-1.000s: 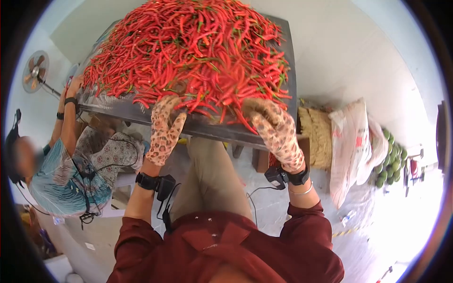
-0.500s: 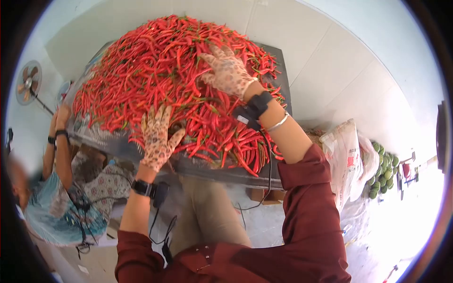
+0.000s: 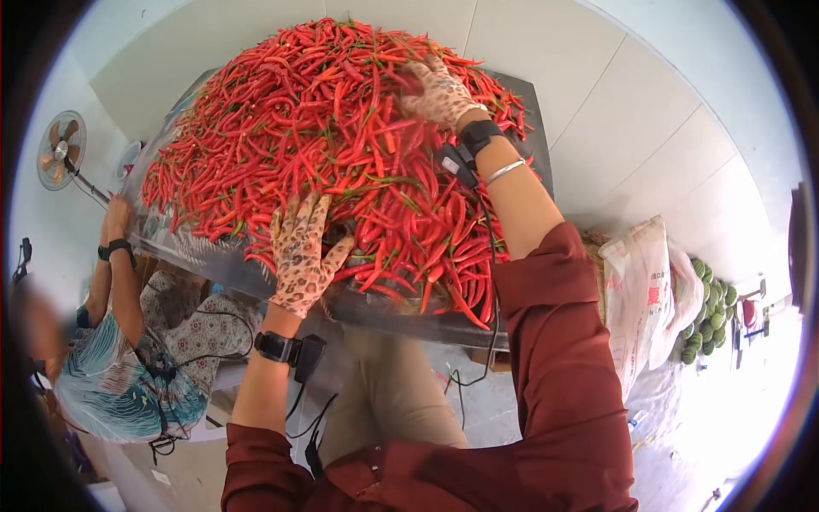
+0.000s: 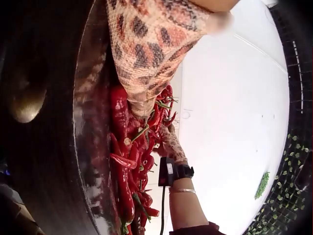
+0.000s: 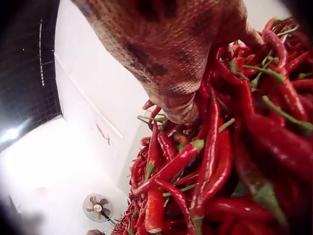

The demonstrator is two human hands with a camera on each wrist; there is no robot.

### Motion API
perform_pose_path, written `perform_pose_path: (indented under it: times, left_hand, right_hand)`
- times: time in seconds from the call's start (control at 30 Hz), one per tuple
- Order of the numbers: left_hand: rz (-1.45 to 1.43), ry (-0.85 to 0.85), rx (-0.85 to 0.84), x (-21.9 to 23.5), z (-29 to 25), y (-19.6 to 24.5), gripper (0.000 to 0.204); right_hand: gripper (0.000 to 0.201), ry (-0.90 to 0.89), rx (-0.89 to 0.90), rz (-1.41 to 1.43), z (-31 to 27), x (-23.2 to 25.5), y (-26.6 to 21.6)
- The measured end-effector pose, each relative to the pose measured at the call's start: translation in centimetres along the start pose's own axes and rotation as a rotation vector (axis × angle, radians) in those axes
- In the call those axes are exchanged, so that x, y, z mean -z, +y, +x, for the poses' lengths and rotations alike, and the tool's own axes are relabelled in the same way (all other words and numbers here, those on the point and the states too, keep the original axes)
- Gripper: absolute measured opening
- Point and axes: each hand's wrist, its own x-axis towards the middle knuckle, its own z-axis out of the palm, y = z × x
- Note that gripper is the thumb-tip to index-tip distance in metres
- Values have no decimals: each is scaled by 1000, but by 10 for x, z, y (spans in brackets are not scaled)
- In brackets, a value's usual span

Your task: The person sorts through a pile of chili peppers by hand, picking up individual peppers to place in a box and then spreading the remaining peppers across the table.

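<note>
A broad heap of red chilies (image 3: 281,128) with green stems covers a dark table (image 3: 536,171). My left hand (image 3: 304,260), in a leopard-print glove, lies with its fingers spread on the near edge of the heap. Chilies (image 4: 129,191) lie close beside its fingertips in the left wrist view. Stretched over to the far right of the heap, my right hand (image 3: 442,94) wears a matching glove, its fingers extended on the chilies. In the right wrist view the glove's fingertips (image 5: 183,112) sink in among the chilies (image 5: 171,166), so the tips are partly hidden.
Another person (image 3: 119,350) sits at the left with hands at the table's left end. A fan (image 3: 61,150) stands behind them. White woven sacks (image 3: 636,290) and a pile of round green produce (image 3: 710,311) lie to the right. Pale wall panels (image 3: 589,94) rise behind the table.
My right hand has gone from the table's near edge to the far right of the heap. The left hand has flattened and spread its fingers on the heap's near edge.
</note>
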Motion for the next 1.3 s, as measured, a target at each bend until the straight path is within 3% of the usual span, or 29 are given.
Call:
perform_pose_path:
  times: [0.13,0.27,0.37,0.6,0.67,0.73,0.83,0.93,1.0,1.07,1.1,1.13,1.2,1.3]
  left_hand:
    - [22,-40,23,-3,0,1,68]
    - [1,-97,85,0,0,3,68]
    - [6,-59,53,1,0,3,65]
    - [20,-74,50,-1,4,2,63]
    - [12,-59,33,-5,3,0,63]
    - [-29,-15,19,-3,1,0,63]
    - [11,-79,59,0,7,1,64]
    - [15,-148,56,-1,6,1,64]
    - [5,-129,77,1,8,3,62]
    - [8,-128,44,-4,5,0,61]
    - [0,-127,52,-4,5,0,62]
    - [-3,-121,66,-3,5,-1,62]
    - [26,-122,78,-4,4,-1,62]
    - [34,-123,48,-3,6,-3,63]
  right_hand:
    - [72,-18,-32,-66,-25,7,17]
    - [70,-10,-59,101,-47,4,31]
    - [68,29,44,-9,-63,-1,37]
    - [66,-140,26,152,-102,42,31]
    - [68,-28,115,164,-112,51,45]
    - [68,-9,80,160,-119,54,62]
    - [51,94,-1,534,-152,70,74]
    - [44,241,-111,731,-215,79,68]
    - [39,333,-150,679,-259,77,67]
    - [36,560,-159,773,-300,68,72]
    - [35,592,-235,812,-320,61,72]
    - [35,594,-236,816,-338,55,67]
    - [33,661,-293,558,-369,44,51]
    - [30,542,-355,470,-400,12,46]
